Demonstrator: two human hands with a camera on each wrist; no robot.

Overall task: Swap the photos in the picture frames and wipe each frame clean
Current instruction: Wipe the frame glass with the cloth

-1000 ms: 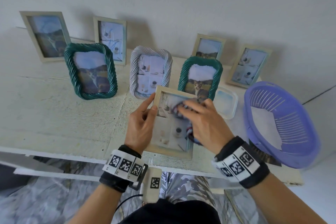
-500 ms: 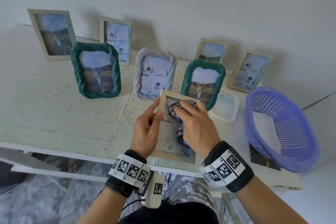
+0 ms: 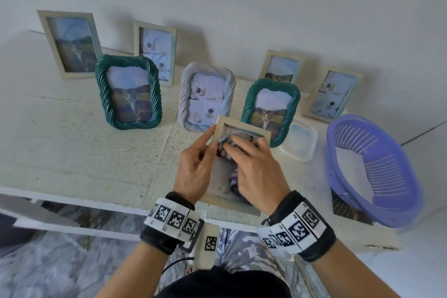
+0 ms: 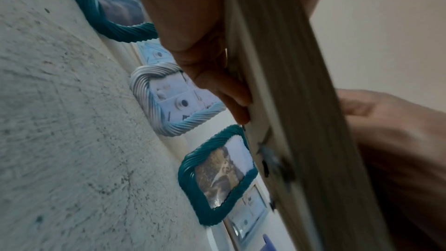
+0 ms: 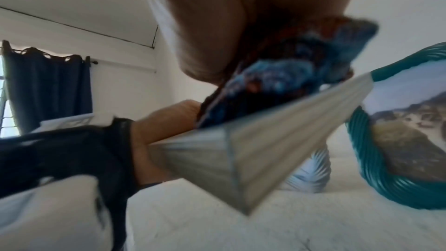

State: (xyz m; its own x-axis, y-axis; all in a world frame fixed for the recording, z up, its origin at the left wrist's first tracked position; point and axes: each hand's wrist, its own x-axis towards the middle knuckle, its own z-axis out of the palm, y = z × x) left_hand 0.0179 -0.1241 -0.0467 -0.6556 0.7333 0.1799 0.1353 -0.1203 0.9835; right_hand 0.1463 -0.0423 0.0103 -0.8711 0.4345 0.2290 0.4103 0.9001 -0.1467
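A light wooden picture frame (image 3: pixel 242 127) is held tilted over the white table's front edge (image 3: pixel 72 195). My left hand (image 3: pixel 208 143) grips its left side, thumb on the front and fingers (image 4: pixel 217 87) behind. My right hand (image 3: pixel 239 150) holds a blue and red patterned cloth (image 3: pixel 233 180) and presses it on the glass near the frame's top left corner. The right wrist view shows the bunched cloth (image 5: pixel 289 75) under the hand, against the frame (image 5: pixel 253 150). The hands hide most of the photo in the frame.
Upright on the table stand two green rope frames (image 3: pixel 128 92) (image 3: pixel 271 109) and a white rope frame (image 3: pixel 205 97). Several wooden frames (image 3: pixel 70 43) lean on the wall. To the right are a clear plastic container (image 3: pixel 300 140), a purple basket (image 3: pixel 372 169) and a loose photo (image 3: pixel 350 213).
My right hand has slid the cloth up and to the left across the glass, from the middle toward the top left corner. My left hand has kept its hold on the frame.
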